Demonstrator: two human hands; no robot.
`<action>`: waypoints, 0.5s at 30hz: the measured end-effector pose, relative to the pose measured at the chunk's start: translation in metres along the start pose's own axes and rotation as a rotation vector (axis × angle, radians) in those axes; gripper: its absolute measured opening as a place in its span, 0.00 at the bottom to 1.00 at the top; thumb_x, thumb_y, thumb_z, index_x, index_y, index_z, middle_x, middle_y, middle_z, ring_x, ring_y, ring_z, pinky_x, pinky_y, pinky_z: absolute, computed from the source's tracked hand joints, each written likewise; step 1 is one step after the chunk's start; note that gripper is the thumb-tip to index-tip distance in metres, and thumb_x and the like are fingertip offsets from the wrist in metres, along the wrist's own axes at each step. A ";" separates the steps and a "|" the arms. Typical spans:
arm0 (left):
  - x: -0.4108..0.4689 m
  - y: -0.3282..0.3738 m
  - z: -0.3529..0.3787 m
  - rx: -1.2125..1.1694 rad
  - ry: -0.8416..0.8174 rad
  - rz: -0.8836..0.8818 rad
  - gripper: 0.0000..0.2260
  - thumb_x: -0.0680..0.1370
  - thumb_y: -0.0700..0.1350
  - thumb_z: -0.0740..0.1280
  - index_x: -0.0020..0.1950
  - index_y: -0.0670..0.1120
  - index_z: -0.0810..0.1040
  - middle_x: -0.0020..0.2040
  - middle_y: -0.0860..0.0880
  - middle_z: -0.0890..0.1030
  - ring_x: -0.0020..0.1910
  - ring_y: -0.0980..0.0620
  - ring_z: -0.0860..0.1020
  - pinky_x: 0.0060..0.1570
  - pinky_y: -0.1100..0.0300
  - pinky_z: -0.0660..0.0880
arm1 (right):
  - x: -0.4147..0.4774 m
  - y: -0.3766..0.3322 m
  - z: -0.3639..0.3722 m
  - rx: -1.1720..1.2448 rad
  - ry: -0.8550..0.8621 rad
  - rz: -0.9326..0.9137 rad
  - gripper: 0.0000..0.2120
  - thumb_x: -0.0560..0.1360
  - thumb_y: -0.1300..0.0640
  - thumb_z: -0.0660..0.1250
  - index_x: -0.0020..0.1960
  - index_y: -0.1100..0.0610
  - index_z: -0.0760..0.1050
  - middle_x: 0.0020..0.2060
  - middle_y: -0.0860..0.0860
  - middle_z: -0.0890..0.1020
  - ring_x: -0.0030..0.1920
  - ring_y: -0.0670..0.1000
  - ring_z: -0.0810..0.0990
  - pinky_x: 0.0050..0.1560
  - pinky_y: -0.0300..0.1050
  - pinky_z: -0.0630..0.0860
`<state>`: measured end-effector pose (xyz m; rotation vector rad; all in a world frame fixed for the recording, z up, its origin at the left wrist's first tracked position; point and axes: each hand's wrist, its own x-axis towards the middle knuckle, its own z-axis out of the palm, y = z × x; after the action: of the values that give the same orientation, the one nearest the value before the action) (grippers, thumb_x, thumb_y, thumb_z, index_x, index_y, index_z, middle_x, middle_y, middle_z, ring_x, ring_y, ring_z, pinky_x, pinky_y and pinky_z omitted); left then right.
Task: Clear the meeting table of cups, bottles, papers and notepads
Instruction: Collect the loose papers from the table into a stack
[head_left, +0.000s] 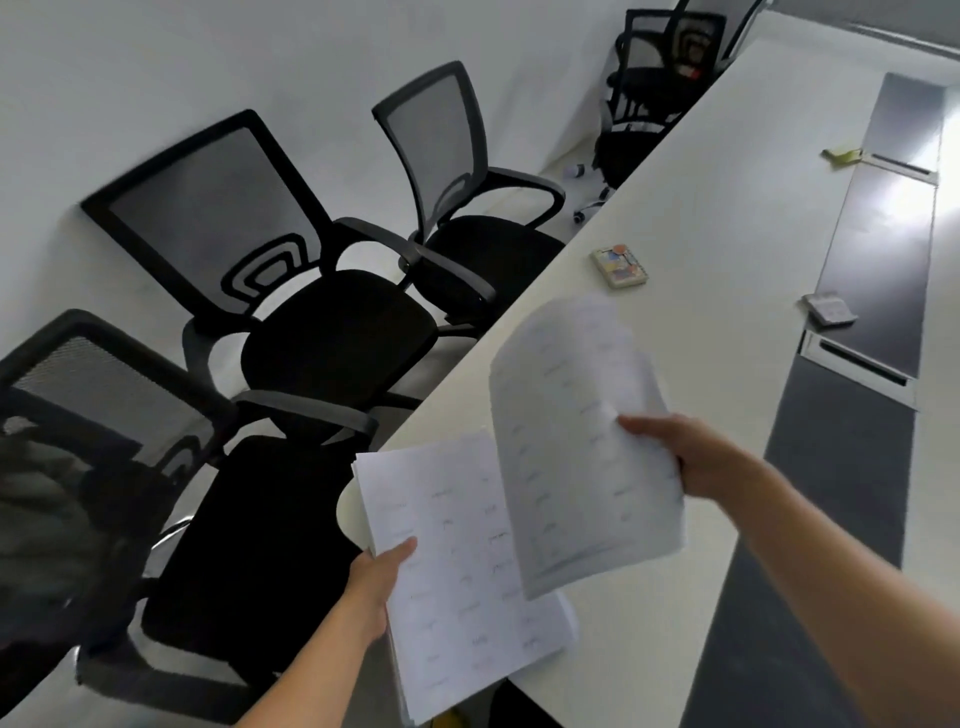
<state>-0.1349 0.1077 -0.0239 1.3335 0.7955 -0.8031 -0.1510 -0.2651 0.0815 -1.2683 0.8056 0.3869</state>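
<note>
My left hand (375, 582) grips the left edge of a stack of printed white papers (457, 571) held over the near corner of the white meeting table (727, 218). My right hand (675, 452) pinches a second bundle of papers (571, 415), lifted above the table and overlapping the first stack. Farther along the table lie a small colourful spiral notepad (621, 266), a white notepad (831, 309) at the dark centre strip, and yellow sticky notes (842, 154).
Black mesh office chairs stand along the table's left side: one nearest (208, 519), one in the middle (322, 322), one beyond (467, 208), another far back (660, 67). A dark centre strip (872, 270) with cable slots runs down the table.
</note>
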 end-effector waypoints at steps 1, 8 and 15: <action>0.001 0.001 -0.001 -0.015 -0.014 -0.030 0.19 0.76 0.50 0.71 0.63 0.41 0.78 0.55 0.37 0.83 0.52 0.37 0.82 0.54 0.40 0.78 | 0.004 0.018 0.013 -0.009 -0.014 0.040 0.20 0.62 0.57 0.78 0.50 0.67 0.82 0.44 0.64 0.85 0.39 0.60 0.86 0.37 0.53 0.82; 0.009 0.004 -0.012 -0.108 -0.189 -0.108 0.29 0.73 0.71 0.59 0.60 0.51 0.80 0.55 0.43 0.85 0.54 0.40 0.83 0.50 0.43 0.80 | 0.035 0.123 0.078 -0.235 0.121 0.160 0.11 0.70 0.60 0.76 0.50 0.64 0.82 0.38 0.58 0.87 0.38 0.58 0.86 0.38 0.51 0.84; 0.010 0.005 -0.009 0.024 -0.094 -0.068 0.20 0.70 0.48 0.77 0.59 0.42 0.80 0.53 0.40 0.84 0.53 0.39 0.82 0.51 0.44 0.80 | 0.049 0.137 0.106 -0.701 0.107 0.013 0.09 0.73 0.52 0.71 0.48 0.57 0.84 0.41 0.51 0.86 0.43 0.53 0.85 0.49 0.51 0.82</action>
<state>-0.1260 0.1162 -0.0307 1.2858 0.7624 -0.9246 -0.1755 -0.1345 -0.0401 -1.9474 0.7959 0.6496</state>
